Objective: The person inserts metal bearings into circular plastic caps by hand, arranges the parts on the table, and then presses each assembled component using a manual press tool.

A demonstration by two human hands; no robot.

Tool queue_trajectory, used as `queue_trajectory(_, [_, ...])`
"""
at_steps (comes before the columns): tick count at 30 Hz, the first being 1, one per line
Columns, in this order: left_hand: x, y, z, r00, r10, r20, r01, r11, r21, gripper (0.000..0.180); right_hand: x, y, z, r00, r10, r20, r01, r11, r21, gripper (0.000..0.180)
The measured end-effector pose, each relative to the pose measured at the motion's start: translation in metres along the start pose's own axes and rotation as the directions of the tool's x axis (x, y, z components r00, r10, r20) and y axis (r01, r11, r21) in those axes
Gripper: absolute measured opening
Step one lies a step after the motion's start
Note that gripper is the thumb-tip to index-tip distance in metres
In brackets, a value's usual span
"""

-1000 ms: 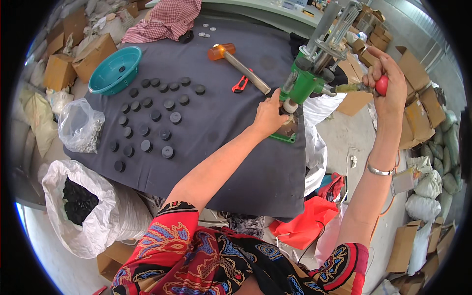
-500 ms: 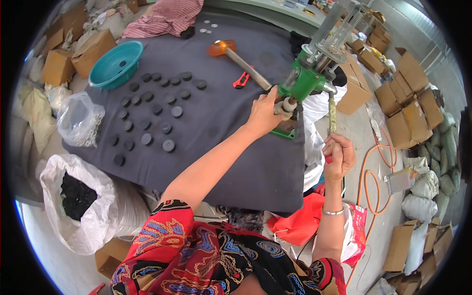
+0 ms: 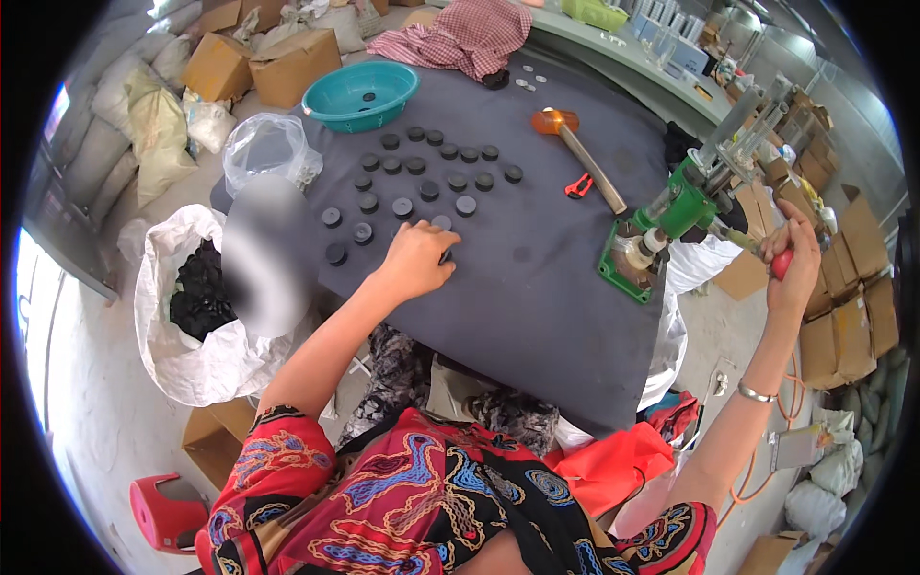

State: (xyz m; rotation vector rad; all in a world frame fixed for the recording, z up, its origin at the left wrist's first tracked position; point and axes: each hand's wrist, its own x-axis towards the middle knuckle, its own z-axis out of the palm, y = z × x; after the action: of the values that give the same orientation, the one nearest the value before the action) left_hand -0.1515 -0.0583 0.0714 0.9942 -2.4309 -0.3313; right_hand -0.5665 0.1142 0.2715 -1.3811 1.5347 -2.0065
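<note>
My left hand (image 3: 419, 261) is at the near edge of a spread of black round caps (image 3: 428, 190) on the dark tabletop. Its fingers are pinched on one black cap, of which only a small edge shows between thumb and fingertips. To the right stands a green hand press (image 3: 682, 203) with clear upright tubes and a green base. My right hand (image 3: 793, 254) is raised beside it, closed around the red knob (image 3: 782, 263) of its lever. Below the press head, a pale cylindrical fitting (image 3: 655, 241) sits over the base.
A mallet (image 3: 592, 168) with an orange head and a red cutter (image 3: 579, 186) lie left of the press. Farther back are a teal basin (image 3: 360, 99), pale discs (image 3: 527, 84) and a checked cloth (image 3: 458, 38). A white sack (image 3: 172, 355) of black pieces stands at left, partly blurred.
My left hand has left the press and moved left to the caps, where it pinches one. My right hand has risen with the lever knob. The view has shifted left.
</note>
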Motion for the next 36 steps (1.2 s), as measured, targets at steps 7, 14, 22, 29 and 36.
queue_trajectory(7, [-0.014, -0.014, 0.019, 0.997, 0.034, -0.071, -0.039, 0.997, -0.071, 0.048, 0.026, -0.006, -0.006, 0.999, 0.054, -0.007, -0.054, 0.998, 0.022, 0.033])
queue_trajectory(14, [0.065, 0.079, 0.051, 0.991, 0.063, -0.119, -0.107, 0.904, -0.415, 0.064, 0.035, -0.009, -0.007, 0.998, 0.054, 0.036, -0.056, 0.996, 0.069, 0.031])
queue_trajectory(22, [0.172, 0.172, 0.124, 0.981, 0.196, 0.004, -0.178, 0.899, -0.399, 0.077, 0.032, -0.012, 0.0, 0.998, 0.061, 0.006, -0.061, 0.996, 0.068, 0.03])
queue_trajectory(29, [0.19, 0.182, 0.173, 0.98, 0.166, -0.105, -0.196, 0.847, -0.494, 0.095, 0.031, -0.014, 0.0, 1.0, 0.014, 0.0, -0.014, 0.998, 0.054, 0.032])
queue_trajectory(36, [0.191, 0.183, 0.194, 0.994, 0.06, -0.095, -0.107, 0.75, -0.652, 0.097, 0.011, -0.005, -0.002, 1.0, -0.015, 0.015, 0.014, 0.999, 0.037, 0.032])
